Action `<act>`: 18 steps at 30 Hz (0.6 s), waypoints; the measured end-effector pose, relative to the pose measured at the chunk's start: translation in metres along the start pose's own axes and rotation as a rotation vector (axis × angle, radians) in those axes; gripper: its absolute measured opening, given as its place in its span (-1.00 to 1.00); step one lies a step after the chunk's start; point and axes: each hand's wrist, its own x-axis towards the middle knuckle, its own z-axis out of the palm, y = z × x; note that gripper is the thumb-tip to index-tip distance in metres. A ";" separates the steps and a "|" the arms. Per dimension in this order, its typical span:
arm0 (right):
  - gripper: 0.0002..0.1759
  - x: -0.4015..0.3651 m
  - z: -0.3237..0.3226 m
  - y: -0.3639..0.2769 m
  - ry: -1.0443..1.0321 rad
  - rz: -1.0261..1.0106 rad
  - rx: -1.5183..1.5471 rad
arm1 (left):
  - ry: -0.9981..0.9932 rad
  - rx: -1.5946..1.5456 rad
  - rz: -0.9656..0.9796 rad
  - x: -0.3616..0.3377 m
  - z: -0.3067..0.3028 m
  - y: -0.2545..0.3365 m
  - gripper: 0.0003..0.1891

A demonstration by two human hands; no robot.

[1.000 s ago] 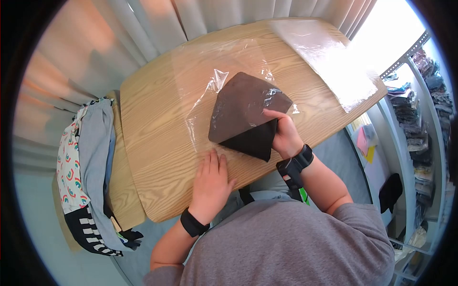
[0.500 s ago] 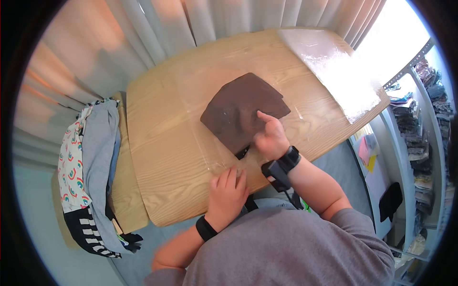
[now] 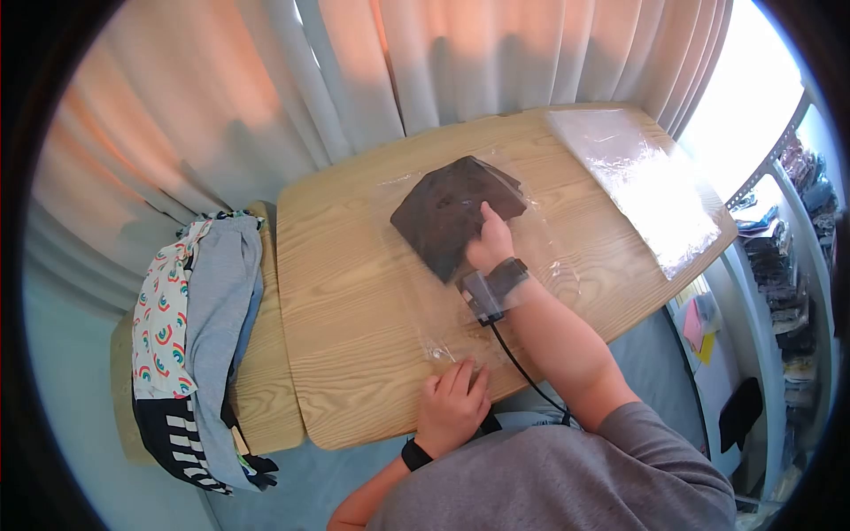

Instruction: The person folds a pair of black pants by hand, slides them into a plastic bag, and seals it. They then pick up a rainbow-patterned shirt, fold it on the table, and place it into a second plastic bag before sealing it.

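Your right hand is reaching over the middle of the table, closed on a folded dark cloth, with your thumb lying on top and the fingers hidden from view. The cloth is inside a clear bag, towards the table's far side, and its flaps spread out to a point there. Your left hand is at the table's near edge, fingers bent over the near end of the bag (you may be pinching it or only pressing; I cannot tell which). A black cable runs from the box on your right wrist across that same edge. At the table's right end you have a flat pile of clear plastic; beyond its left end, grey trousers lie beside a rainbow-print garment.
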 end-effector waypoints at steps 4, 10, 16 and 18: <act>-0.68 0.020 -0.005 0.012 0.065 0.113 -0.215 | -0.004 -0.007 -0.002 0.001 0.000 0.000 -0.64; -0.68 0.004 0.024 -0.028 0.287 -0.008 -0.014 | 0.020 -0.007 0.007 -0.001 0.001 -0.001 -0.64; -0.64 -0.010 0.028 -0.015 0.404 -0.400 -0.603 | 0.014 -0.017 0.004 -0.002 0.002 -0.002 -0.63; -0.64 0.006 0.012 -0.022 0.399 -0.372 -0.628 | 0.015 -0.019 0.004 -0.002 0.001 -0.002 -0.63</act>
